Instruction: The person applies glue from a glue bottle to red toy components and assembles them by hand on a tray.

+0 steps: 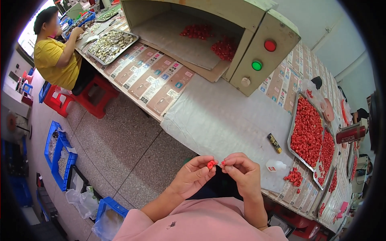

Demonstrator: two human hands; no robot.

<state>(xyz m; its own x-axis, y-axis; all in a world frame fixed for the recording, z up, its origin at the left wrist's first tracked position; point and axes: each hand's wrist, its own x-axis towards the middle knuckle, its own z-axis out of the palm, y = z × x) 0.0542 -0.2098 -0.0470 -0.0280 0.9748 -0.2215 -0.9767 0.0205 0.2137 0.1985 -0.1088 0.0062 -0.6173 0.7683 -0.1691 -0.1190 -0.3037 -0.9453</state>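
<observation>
Close in front of my body, my left hand (192, 176) pinches a small shiny red piece (211, 164) between thumb and fingertips. My right hand (244, 173) is closed just beside it, with a tiny red part (223, 162) at its fingertips. The two red bits are nearly touching; their exact kind is too small to make out. Right of my hands, a small white bottle (276, 165) lies on the table edge. A little pile of red pieces (294, 177) sits beyond it, and a dark yellow-marked tube (274, 143) lies above the bottle.
Metal trays (290, 138) of red pieces stand at the right. A beige machine (257, 44) with red and green buttons holds more red pieces in its opening. At the far left, a person in yellow (60, 60) sits by a tray of flat pieces (106, 62). Blue crates (60, 182) stand on the floor.
</observation>
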